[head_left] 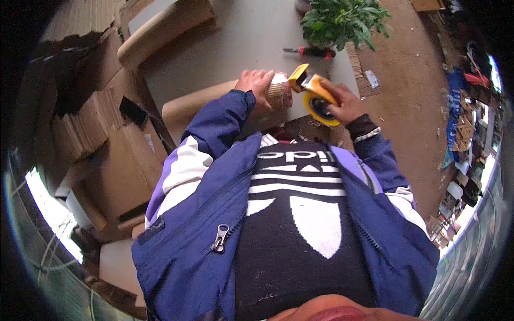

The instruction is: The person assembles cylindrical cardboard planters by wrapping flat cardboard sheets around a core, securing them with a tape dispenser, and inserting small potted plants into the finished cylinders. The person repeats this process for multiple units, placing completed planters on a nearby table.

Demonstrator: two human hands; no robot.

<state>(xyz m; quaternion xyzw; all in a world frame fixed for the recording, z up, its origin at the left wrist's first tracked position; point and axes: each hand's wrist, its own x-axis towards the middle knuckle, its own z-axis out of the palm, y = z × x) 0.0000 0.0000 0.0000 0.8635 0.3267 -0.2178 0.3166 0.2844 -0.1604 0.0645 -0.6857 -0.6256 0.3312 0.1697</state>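
Note:
A long brown cardboard roll lies across the table, partly hidden under my left sleeve. Near its right end my left hand is closed over it, with the fingers bent round the top. That end shows corrugated ridges and a shiny, clear covering like tape. In my right hand is a yellow tape dispenser with a tape roll on it. Its orange-yellow head sits just right of the roll's end; whether they touch I cannot tell.
On the grey table a utility knife with a red and black handle lies beyond my hands. Behind it are leafy green stems. Another brown roll lies far left. Flattened cardboard is stacked at the left.

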